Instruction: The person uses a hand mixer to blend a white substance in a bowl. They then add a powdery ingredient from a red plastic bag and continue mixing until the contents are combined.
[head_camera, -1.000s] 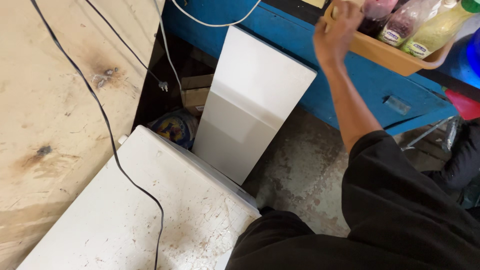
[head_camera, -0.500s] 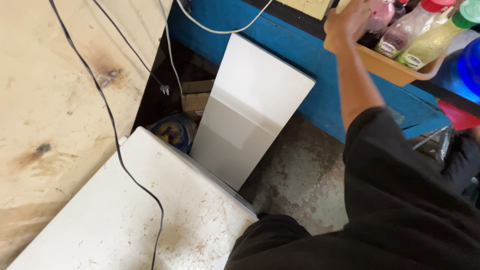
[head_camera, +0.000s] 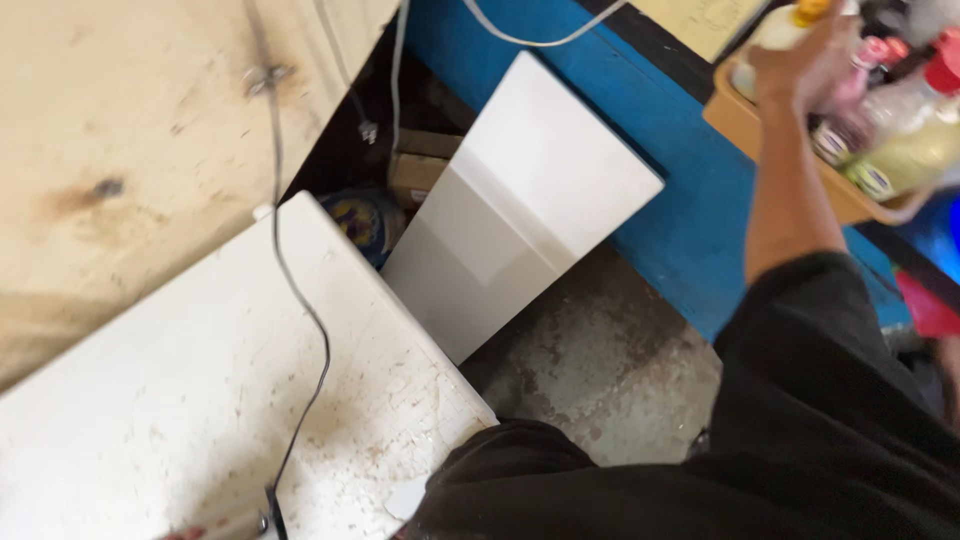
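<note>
One hand (head_camera: 808, 60) shows, up at about 1 o'clock. It is the right hand, at the end of a bare arm that comes out of a black sleeve (head_camera: 800, 330). The fingers are curled around a pale bottle (head_camera: 775, 40) with a yellow top. The bottle looks blurry, so its shape is hard to tell. The hand and the bottle are at the near end of a tan tray (head_camera: 760, 125). The tray sits on top of a blue bench (head_camera: 660, 110).

More bottles stand in the tray, just to the 3 o'clock side of the hand. One has a pink cap (head_camera: 868, 55). One is a big bottle with a red cap (head_camera: 920, 120) and has greenish stuff inside.

The left hand is out of sight.

A white board (head_camera: 520, 210) leans against the blue bench, in the middle of the view. Its bottom end rests on the grey floor (head_camera: 600, 370). At 7 o'clock lies a flat white panel (head_camera: 200, 400) with brown dust and marks on it. A thin black cord (head_camera: 300, 300) runs across it. At 10 o'clock there is a big sheet of light wood (head_camera: 120, 130). In the dark gap between the wood and the leaning board sit a small brown box (head_camera: 415, 165) and a round blue thing (head_camera: 365, 220).
</note>
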